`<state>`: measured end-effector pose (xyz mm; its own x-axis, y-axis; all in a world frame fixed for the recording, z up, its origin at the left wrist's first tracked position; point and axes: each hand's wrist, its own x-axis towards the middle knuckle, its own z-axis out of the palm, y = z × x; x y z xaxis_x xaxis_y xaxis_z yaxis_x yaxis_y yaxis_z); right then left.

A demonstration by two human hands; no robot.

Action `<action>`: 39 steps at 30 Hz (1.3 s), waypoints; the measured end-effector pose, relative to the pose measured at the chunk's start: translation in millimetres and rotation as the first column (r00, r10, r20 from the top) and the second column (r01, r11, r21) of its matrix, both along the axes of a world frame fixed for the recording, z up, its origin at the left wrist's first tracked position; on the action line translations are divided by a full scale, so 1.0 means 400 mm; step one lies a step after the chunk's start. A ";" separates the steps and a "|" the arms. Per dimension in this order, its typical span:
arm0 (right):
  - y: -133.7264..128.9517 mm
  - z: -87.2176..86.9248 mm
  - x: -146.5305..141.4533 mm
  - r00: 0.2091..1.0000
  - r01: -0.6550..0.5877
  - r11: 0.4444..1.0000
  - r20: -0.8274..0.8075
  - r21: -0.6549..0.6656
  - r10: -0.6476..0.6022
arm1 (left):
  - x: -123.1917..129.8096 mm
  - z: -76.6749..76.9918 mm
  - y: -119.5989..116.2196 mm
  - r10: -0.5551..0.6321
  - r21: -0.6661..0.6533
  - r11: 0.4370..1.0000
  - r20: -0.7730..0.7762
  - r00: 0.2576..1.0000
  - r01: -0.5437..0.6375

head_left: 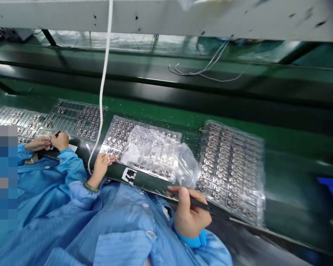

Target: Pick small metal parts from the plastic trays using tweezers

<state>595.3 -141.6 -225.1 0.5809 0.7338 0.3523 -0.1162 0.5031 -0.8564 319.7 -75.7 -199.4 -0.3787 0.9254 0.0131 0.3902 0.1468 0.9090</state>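
Observation:
My left hand [100,168] is closed, pinching a small shiny metal part [109,159] at the near left corner of the middle tray. This clear plastic tray [115,129] carries rows of small metal parts. A crumpled clear plastic bag [152,146] covers much of it and hangs over its right side. In my right hand [191,214] are black tweezers [199,203], gripped near the table's front edge between the middle and right trays. Their tips are hard to make out.
On the right lies another tray [230,166] full of metal parts. To the left, a co-worker's hands [60,141] work by partly filled trays [72,114]. A white cable [105,62] hangs down in front of the table. Loose wires [205,72] lie behind, beneath a pale overhead beam [166,18].

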 end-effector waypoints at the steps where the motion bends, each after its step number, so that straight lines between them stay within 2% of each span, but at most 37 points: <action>1: 0.003 0.002 -0.007 1.000 -0.018 1.000 -0.018 -0.023 0.017 | -0.033 -0.014 0.011 0.038 0.016 0.999 -0.088 0.995 -0.037; 4: 0.008 0.004 -0.027 0.995 -0.080 0.993 -0.061 -0.087 0.075 | -0.116 -0.043 0.048 0.156 0.106 0.986 -0.289 0.944 -0.130; 7: 0.009 0.001 -0.040 0.993 -0.118 0.981 -0.051 -0.154 0.111 | -0.162 -0.060 0.092 0.267 0.208 0.959 -0.451 0.852 -0.191; 11: 0.007 -0.005 -0.042 0.988 -0.152 0.977 -0.040 -0.149 0.147 | -0.179 -0.081 0.132 0.305 0.243 0.950 -0.570 0.763 -0.198; 15: 0.002 -0.007 -0.043 0.986 -0.156 0.971 -0.093 -0.180 0.141 | -0.169 -0.089 0.113 0.318 0.267 0.945 -0.631 0.708 -0.188; 18: -0.004 -0.003 -0.048 0.986 -0.137 0.965 -0.125 -0.225 0.111 | -0.152 -0.089 0.080 0.291 0.306 0.948 -0.731 0.617 -0.085; 21: -0.009 -0.001 -0.051 0.982 -0.149 0.955 -0.148 -0.258 0.114 | -0.132 -0.088 0.061 0.248 0.300 0.953 -0.855 0.455 0.045; 25: -0.012 -0.005 -0.053 0.972 -0.200 0.939 -0.178 -0.280 0.153 | -0.108 -0.072 0.069 0.182 0.202 0.978 -0.942 0.282 0.043; 28: -0.010 -0.014 -0.057 0.963 -0.244 0.920 -0.192 -0.307 0.191 | -0.096 -0.051 0.081 0.116 0.128 0.990 -0.975 0.192 0.052; 32: -0.004 -0.037 -0.066 0.926 -0.349 0.870 -0.272 -0.348 0.263 | -0.098 -0.036 0.088 0.062 0.074 0.993 -0.989 0.137 0.087; 39: 0.006 -0.075 -0.088 0.877 -0.469 0.814 -0.291 -0.342 0.383 | -0.106 -0.037 0.097 0.004 0.013 0.997 -0.993 0.117 0.076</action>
<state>560.1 -139.1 -255.2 0.2024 0.9736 -0.1052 -0.4286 -0.0085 -0.9034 277.2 -37.1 -214.3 0.0390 0.9203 0.3893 0.9568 0.0780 -0.2802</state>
